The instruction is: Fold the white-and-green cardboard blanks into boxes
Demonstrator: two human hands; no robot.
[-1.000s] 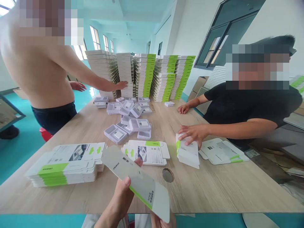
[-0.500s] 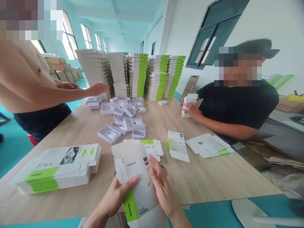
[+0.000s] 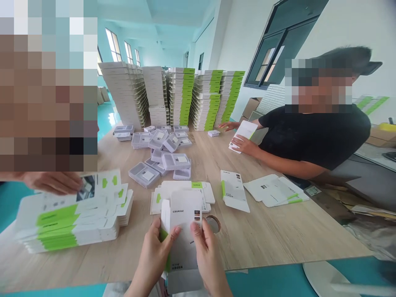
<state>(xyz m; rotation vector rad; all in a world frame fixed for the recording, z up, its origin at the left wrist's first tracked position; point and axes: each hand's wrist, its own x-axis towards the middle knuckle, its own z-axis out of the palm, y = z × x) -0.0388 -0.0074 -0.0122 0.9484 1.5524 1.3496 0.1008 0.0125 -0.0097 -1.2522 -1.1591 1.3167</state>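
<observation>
Between my two hands is a white and green cardboard box, partly folded, its printed front facing up and a long flap hanging at the near end. My left hand grips its left edge, thumb on the front panel beside the green side. On the right edge my right hand is closed, thumb lying over the print. Just beyond the box, flat cartons lie on the table. A round ring, maybe a tape roll, shows partly behind my right hand.
A stack of flat cartons lies at left, under another person's hand. Plastic trays are heaped mid-table before tall stacks of boxes. At right a person in a black shirt holds a carton; more cartons lie nearer.
The box in my hands has narrowed, its sides now folded up. The left person has leaned in and lifts at the carton stack. The right person's far hand has reached toward the box stacks.
</observation>
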